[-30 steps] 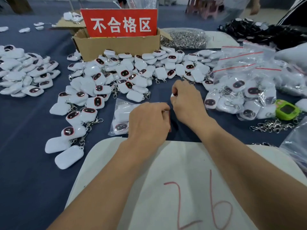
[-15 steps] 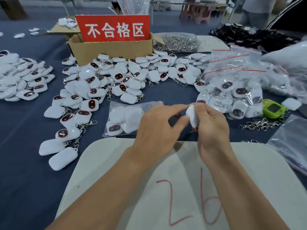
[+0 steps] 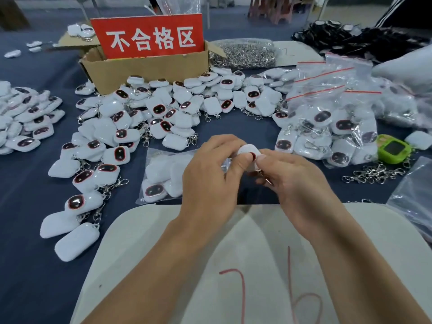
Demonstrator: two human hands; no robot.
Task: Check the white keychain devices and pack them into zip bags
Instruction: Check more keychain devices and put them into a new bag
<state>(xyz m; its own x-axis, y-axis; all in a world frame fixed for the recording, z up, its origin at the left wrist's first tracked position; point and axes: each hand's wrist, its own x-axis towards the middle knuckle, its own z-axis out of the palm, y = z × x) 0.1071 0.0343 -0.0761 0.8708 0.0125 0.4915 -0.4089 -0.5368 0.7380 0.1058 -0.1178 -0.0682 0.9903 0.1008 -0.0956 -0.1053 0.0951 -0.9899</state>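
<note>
Both hands hold one white keychain device (image 3: 248,150) above the dark blue table. My left hand (image 3: 210,181) pinches it with thumb and curled fingers; my right hand (image 3: 292,181) pinches its right side, and its metal clasp (image 3: 265,177) hangs below. A part-filled zip bag (image 3: 161,176) with a few devices lies flat just left of my hands. A large pile of loose white devices (image 3: 163,113) spreads behind. Filled zip bags (image 3: 327,122) with red seal strips are heaped at the right.
A cardboard box (image 3: 145,69) with a red sign stands at the back centre. A bag of metal clasps (image 3: 243,54) lies behind it. A green device (image 3: 394,148) and loose clasps (image 3: 374,173) sit at right. A white board (image 3: 257,265) marked "26" lies nearest me. More devices (image 3: 25,122) lie far left.
My right hand picked a device off the table and brought it toward me. Both hands now hold it higher, with my left thumb on its face.
</note>
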